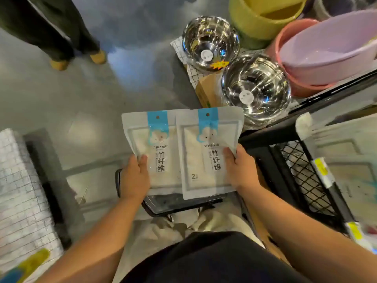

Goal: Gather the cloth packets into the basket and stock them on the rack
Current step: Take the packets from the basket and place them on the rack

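Cloth packets, two of them, are up in the air in front of me, side by side. The left packet (151, 152) is pinched by my left hand (134, 178), thumb on the front and fingers hidden behind. The right packet (206, 156) is pinched the same way by my right hand (240, 170), and its edge lies over the left one. Under them I see a dark rim that I think is the basket (179, 203). The black rack (285, 127) is just to my right, with steel bowls (256, 88) past it.

To do this well, I would hold both packets flat so they do not bend or slip. I would line them up with the basket mouth, go down slowly, and let go only when they rest inside. I would stay clear of the rack bar.
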